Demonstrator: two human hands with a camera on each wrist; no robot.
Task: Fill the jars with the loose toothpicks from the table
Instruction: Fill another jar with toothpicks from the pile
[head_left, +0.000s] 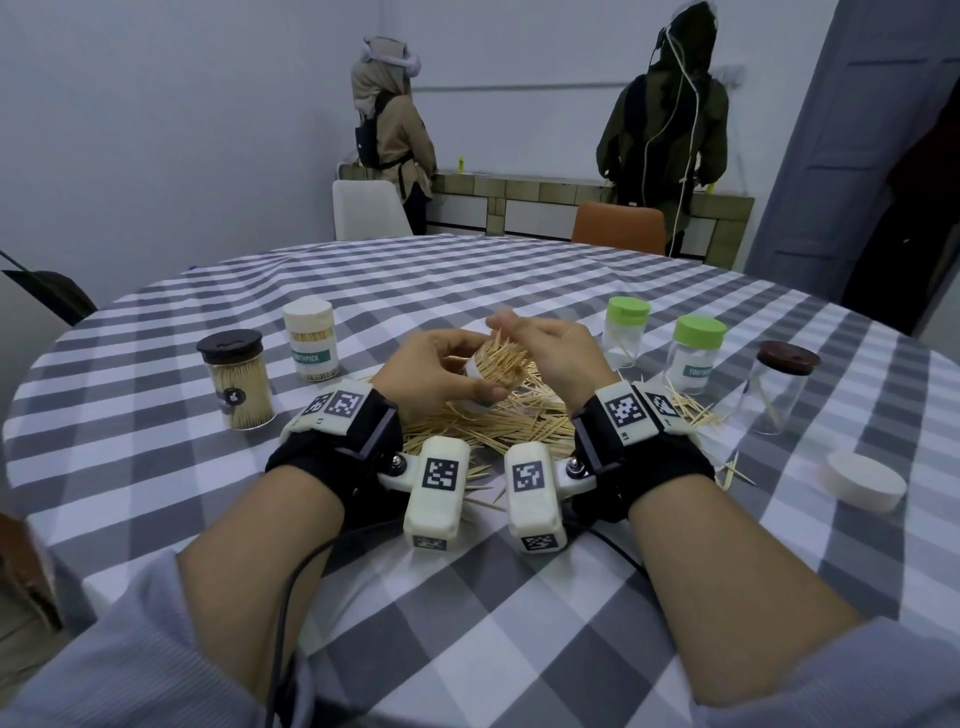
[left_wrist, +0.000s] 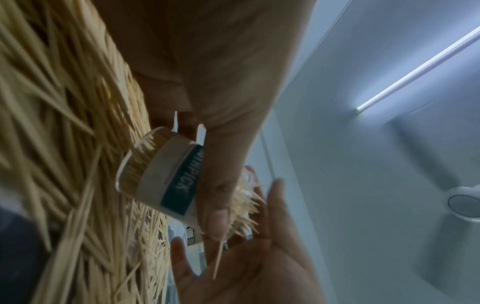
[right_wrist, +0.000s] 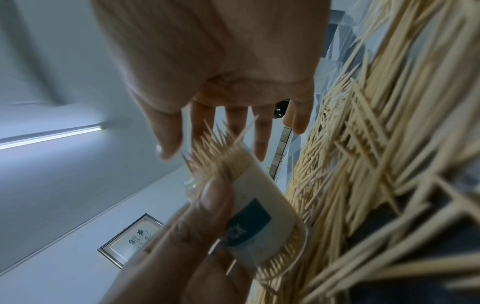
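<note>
Holding a small clear plastic jar with a white-and-teal "TOOTHPICK" label (head_left: 480, 375), tilted, mouth toward the right hand. Left hand (head_left: 435, 375) wrapped round the jar body, thumb (left_wrist: 217, 207) laid along the label, fingers curled behind. Crammed with pale wooden toothpicks, pointed tips bristling unevenly past the open mouth (right_wrist: 221, 144); blunt ends showing packed through the clear base. Right hand (head_left: 553, 345) just beyond the mouth, fingers relaxed and loosely spread, fingertips (right_wrist: 261, 148) at the protruding tips; whether anything pinched there, cannot tell. One single toothpick (left_wrist: 218, 259) lying across the right palm in the left wrist view.

Directly beneath the grip, lying on the grey-and-white checked tablecloth (head_left: 467, 623): a broad loose heap of toothpicks (head_left: 498, 423), criss-crossed, strays scattered to the right of it.

Left of the grip, standing upright: a black-lidded clear jar full of toothpicks (head_left: 236, 379), and farther back a white-capped jar with a matching teal label (head_left: 311, 340), also full. Right of the grip: two green-lidded clear jars (head_left: 626, 332) (head_left: 696, 353), nearly empty, a few sticks inside the nearer one; beyond them a brown-lidded clear jar (head_left: 779, 387) with a couple of sticks. Nearer on that side, a loose round white lid (head_left: 865, 480) flat on the cloth.

Far behind the table: two standing people (head_left: 392, 130), backs turned, at a counter.
</note>
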